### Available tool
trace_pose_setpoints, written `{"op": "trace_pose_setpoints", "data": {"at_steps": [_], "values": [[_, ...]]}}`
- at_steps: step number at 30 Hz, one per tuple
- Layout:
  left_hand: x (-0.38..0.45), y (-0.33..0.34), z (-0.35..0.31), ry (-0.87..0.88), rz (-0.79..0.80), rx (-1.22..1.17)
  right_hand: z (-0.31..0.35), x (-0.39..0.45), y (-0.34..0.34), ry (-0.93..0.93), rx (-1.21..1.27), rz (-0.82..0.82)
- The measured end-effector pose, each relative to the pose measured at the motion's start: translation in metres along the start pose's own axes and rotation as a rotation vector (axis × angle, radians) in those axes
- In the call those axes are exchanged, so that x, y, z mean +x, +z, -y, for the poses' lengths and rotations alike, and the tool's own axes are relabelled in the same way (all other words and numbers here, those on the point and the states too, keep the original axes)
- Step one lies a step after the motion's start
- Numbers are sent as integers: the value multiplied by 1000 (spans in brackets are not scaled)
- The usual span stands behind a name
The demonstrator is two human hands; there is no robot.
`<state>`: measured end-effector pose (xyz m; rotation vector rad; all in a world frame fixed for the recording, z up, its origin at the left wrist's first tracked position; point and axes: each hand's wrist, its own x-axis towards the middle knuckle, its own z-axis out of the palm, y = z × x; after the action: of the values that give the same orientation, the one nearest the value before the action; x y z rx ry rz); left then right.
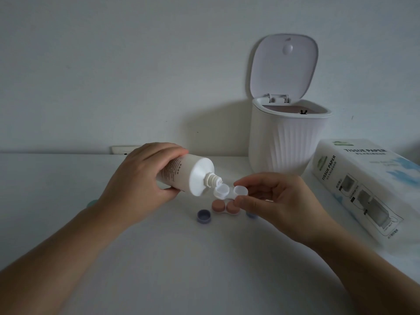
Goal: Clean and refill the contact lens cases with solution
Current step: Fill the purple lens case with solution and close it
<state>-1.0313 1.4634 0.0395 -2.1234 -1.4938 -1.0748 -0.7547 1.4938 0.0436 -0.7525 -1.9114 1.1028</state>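
Views: one, worn on the person's head.
Facing: forward and down over a white table (159, 258) toward the wall.
Nearness: close; both forearms enter from the bottom edge, and the hands meet just in front of the white bin (286, 142).
Bin: right of centre, against the wall.
Shared: no second view.

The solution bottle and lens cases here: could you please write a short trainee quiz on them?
1. True or false: the bin lid is shut.
2. Which hand holds the solution bottle?
3. The bottle's nozzle points at: A) purple cap B) white lens case C) tissue box

Key: 1. False, it stands open. 2. The left hand; the right hand pinches the white case. 3. B.
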Motion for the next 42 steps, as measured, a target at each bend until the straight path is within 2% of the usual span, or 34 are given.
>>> {"op": "trace_pose_setpoints", "data": {"at_steps": [14, 27, 42], "values": [[3, -2, 1, 48, 5, 34, -2, 0, 2, 0, -42, 38], [3, -3, 0, 57, 19, 68, -5, 1, 3, 53, 30, 56], [4, -2, -2, 115, -44, 137, -3, 0, 4, 83, 38, 44]]}}
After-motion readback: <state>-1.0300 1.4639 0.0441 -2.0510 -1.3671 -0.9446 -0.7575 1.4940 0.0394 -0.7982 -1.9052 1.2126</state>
